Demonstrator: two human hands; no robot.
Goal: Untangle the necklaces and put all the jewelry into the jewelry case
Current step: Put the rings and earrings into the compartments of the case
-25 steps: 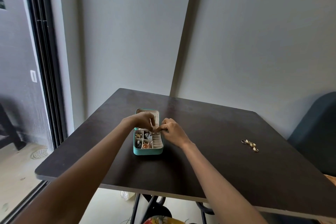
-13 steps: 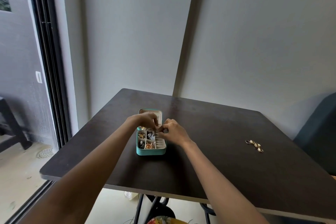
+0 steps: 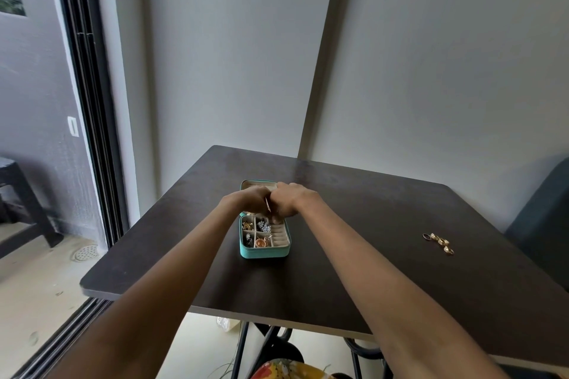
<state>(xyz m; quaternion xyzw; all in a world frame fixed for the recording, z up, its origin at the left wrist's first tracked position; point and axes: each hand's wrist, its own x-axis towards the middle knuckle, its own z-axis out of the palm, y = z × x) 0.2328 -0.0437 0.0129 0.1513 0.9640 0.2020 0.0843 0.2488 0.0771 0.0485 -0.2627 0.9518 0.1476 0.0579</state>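
An open teal jewelry case (image 3: 264, 252) sits mid-table, its lid (image 3: 250, 184) folded flat behind it. Small compartments on its left hold gold and sparkly pieces (image 3: 260, 232); ring rolls fill its right side. My left hand (image 3: 248, 200) and my right hand (image 3: 292, 200) meet knuckle to knuckle over the case's hinge, fingers curled. Between them they pinch a thin pale piece of jewelry (image 3: 268, 204); most of it is hidden by the fingers. A few gold rings (image 3: 441, 243) lie loose on the table to the right.
The dark table (image 3: 354, 255) stands in a corner against grey walls. A dark chair (image 3: 542, 224) is at the right edge. A sliding door track (image 3: 92, 138) and a balcony floor are to the left. Metal table legs and a colourful cloth show below the front edge.
Both hands have closed tighter against each other and shifted slightly back over the case's hinge. The case and the rings have not moved.
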